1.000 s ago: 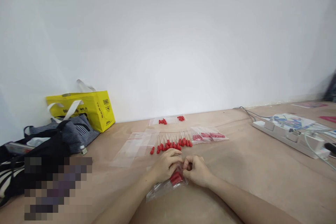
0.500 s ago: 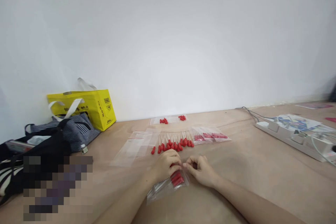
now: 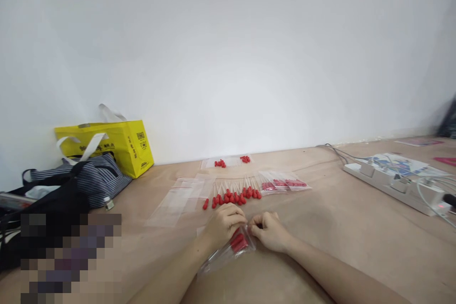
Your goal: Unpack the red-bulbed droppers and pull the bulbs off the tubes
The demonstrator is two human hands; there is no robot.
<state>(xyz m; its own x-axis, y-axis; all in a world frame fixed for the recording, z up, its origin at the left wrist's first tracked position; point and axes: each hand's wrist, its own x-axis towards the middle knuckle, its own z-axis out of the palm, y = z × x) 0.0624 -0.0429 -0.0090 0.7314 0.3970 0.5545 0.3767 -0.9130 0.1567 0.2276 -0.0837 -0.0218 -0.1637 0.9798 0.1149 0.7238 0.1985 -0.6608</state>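
Note:
A clear zip bag (image 3: 223, 259) with red-handled pieces (image 3: 239, 242) inside lies tilted on the table in front of me. My left hand (image 3: 226, 222) is closed on the bag's upper edge, its palm covering part of the bag. At the upper right corner of the same bag, my right hand (image 3: 267, 229) pinches the edge between thumb and fingers. Just beyond my hands lies a row of loose red-tipped pieces (image 3: 231, 197) with thin pale shafts. What exactly these pieces are, I cannot make out.
Flat clear bags (image 3: 171, 204) lie left of the row, filled bags (image 3: 285, 183) to its right. Further back sits another bag with red pieces (image 3: 221, 164). A yellow tote (image 3: 138, 152) and striped bag (image 3: 103, 178) stand left; a power strip (image 3: 388, 190) with cables lies right.
My right hand has moved slightly left, closing onto the bag's corner beside my left hand. The left hand stays on the bag. The whole view has shifted a little.

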